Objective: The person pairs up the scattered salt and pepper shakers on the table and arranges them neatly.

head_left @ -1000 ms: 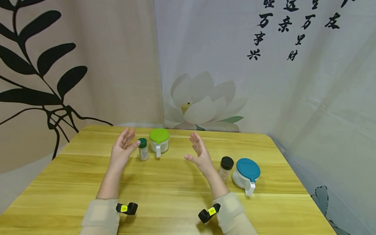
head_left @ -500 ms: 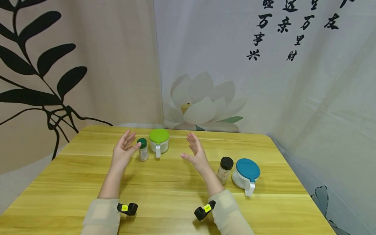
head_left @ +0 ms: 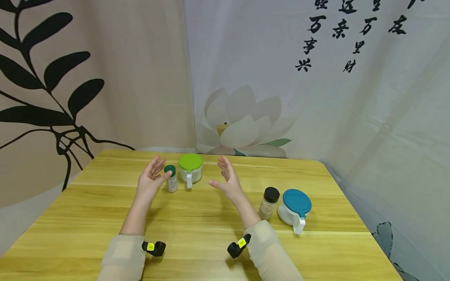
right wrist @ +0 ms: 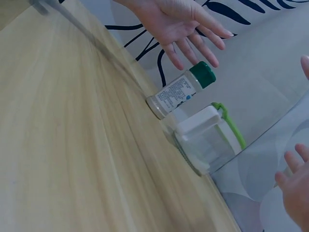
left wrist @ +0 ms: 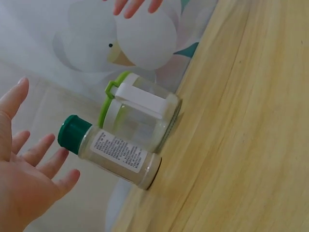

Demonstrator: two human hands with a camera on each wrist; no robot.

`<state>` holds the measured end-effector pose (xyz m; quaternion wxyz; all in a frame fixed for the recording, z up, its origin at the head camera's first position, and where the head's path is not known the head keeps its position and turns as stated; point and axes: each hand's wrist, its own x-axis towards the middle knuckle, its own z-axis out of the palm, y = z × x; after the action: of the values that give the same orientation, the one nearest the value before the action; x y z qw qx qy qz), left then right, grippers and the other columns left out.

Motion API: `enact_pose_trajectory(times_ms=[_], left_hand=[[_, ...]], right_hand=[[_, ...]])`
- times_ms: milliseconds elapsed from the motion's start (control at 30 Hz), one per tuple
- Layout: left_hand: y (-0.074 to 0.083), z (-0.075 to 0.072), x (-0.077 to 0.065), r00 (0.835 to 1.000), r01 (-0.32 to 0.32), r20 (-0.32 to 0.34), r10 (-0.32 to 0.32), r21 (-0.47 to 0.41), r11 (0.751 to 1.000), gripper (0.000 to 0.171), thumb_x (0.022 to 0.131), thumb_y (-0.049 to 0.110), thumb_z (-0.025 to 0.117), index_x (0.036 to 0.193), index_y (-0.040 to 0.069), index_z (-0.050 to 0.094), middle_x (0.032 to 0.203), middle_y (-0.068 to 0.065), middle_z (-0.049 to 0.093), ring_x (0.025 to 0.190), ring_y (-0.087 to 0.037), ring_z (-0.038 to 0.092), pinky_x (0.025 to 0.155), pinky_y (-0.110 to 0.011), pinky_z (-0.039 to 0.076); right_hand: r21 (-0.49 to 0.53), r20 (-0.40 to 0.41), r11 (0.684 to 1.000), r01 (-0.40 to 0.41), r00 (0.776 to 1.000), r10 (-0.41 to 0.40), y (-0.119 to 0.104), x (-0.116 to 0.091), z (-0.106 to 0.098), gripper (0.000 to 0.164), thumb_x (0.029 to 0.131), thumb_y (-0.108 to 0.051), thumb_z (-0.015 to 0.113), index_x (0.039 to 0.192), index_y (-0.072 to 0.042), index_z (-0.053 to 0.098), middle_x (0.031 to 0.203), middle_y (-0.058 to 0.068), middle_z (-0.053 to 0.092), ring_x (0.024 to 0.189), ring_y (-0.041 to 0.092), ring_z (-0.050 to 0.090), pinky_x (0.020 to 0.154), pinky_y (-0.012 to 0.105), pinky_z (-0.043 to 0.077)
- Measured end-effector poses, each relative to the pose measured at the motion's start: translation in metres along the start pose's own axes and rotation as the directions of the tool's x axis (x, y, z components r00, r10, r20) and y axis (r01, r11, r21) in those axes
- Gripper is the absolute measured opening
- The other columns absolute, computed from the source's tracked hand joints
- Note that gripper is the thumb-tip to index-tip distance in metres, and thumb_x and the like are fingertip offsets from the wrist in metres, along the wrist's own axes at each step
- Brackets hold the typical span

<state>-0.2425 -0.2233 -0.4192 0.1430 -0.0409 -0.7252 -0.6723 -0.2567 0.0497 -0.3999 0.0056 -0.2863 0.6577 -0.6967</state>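
My left hand [head_left: 152,180] hovers just left of a small spice jar [head_left: 172,180] with a green cap, its fingers spread and holding nothing. In the head view the thumb overlaps the cap's edge. Right behind that jar stands a clear container [head_left: 191,171] with a lime-green lid and a white handle. To the right of that container my right hand [head_left: 227,180] is raised, fingers extended and thumb apart, nothing in it. In the right wrist view, the green-capped jar [right wrist: 177,93] stands upright on the table, its label showing.
Beyond my right forearm stand a black-capped spice jar [head_left: 269,203] and a container [head_left: 296,210] with a blue lid and white handle. They rest on a wooden table [head_left: 197,234] whose far edge meets a printed curtain [head_left: 242,78].
My right hand has moved left, toward the lime-lidded container, and away from the black-capped jar. My left hand has shifted slightly right. The jars and containers stay where they were.
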Motion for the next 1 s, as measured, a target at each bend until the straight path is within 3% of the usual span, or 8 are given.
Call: enact_pose_trajectory(times_ms=[367,667,1000], left_hand=[[-0.005,0.000,0.003,1.000,0.028,0.004,-0.028,0.013,1.000,0.077,0.090,0.015,0.069,0.152,0.010,0.024,0.149,-0.012,0.037,0.136,-0.027,0.032,0.110,-0.048,0.024],[-0.015,-0.002,0.009,0.998,0.056,0.011,-0.056,0.037,0.998,0.079,0.089,0.017,0.070,0.152,0.012,0.024,0.149,-0.013,0.036,0.137,-0.029,0.030,0.110,-0.048,0.024],[-0.013,0.000,0.005,0.999,0.042,0.021,-0.044,0.081,0.996,0.080,0.089,0.024,0.071,0.152,0.013,0.023,0.148,-0.011,0.039,0.136,-0.030,0.031,0.109,-0.049,0.026]], right_hand=[[-0.058,-0.027,0.996,-0.061,0.998,0.059,0.009,0.008,0.005,0.088,0.085,-0.002,0.071,0.151,-0.002,0.013,0.154,0.019,0.020,0.140,0.036,0.020,0.113,0.049,0.015],[-0.092,-0.032,0.994,-0.052,0.998,0.050,0.013,0.017,0.010,0.089,0.083,-0.002,0.071,0.150,0.002,0.013,0.151,0.024,0.022,0.138,0.041,0.022,0.111,0.053,0.017],[-0.120,-0.030,0.989,-0.092,0.996,0.089,0.017,0.023,0.014,0.090,0.084,-0.006,0.073,0.151,0.001,0.014,0.152,0.024,0.022,0.138,0.039,0.024,0.111,0.052,0.018]])
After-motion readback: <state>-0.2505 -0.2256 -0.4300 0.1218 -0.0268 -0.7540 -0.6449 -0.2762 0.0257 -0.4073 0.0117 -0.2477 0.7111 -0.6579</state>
